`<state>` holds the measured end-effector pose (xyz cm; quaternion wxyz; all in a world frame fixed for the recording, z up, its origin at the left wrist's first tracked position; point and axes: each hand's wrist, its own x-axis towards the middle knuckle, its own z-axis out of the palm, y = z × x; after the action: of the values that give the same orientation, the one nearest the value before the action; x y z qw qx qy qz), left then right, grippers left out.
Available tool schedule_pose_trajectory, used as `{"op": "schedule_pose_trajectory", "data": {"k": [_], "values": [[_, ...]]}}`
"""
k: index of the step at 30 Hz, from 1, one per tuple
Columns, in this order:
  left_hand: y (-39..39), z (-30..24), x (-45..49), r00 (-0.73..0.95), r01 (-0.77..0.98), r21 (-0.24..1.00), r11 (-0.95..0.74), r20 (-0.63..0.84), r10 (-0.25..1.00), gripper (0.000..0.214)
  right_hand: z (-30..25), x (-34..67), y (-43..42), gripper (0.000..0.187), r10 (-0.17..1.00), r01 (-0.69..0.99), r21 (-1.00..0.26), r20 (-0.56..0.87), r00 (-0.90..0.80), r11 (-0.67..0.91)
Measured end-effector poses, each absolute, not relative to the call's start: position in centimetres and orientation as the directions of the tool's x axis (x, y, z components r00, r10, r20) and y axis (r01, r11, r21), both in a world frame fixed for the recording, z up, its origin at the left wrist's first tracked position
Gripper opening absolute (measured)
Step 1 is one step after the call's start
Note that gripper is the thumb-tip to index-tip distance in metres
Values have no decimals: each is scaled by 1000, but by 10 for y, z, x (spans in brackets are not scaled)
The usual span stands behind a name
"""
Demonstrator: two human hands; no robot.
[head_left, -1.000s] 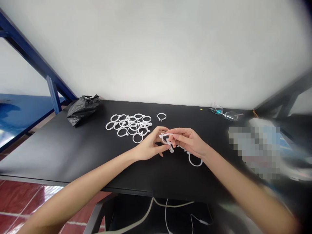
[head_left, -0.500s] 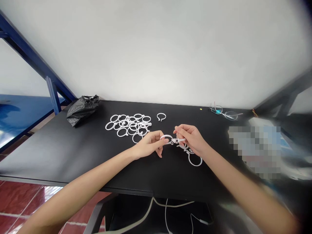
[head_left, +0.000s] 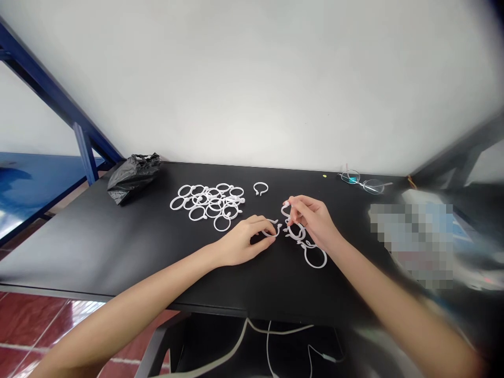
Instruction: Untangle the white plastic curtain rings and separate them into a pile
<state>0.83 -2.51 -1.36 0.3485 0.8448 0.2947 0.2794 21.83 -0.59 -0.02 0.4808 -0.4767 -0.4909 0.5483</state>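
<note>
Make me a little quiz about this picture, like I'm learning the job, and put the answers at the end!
1. True or false: the bag lies to the right of the glasses.
2. What does the left hand hold?
3. Pick one. Which hand is nearer the glasses? A) left B) right

Key:
1. False. The bag is over on the left side.
2. A white ring.
3. B, the right hand.
</note>
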Motion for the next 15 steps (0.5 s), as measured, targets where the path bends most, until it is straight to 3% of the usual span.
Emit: {"op": "schedule_pose_trajectory", "data": {"k": [11, 15], "values": [[-23, -17, 9, 585, 391, 774, -498, 209, 783, 12, -4, 215, -12, 35, 956, 52, -997, -63, -285, -50], [-22, -19, 9, 465, 353, 851, -388, 200, 862, 28, -2, 211, -16, 31, 932, 30, -999, -41, -359, -33]]}}
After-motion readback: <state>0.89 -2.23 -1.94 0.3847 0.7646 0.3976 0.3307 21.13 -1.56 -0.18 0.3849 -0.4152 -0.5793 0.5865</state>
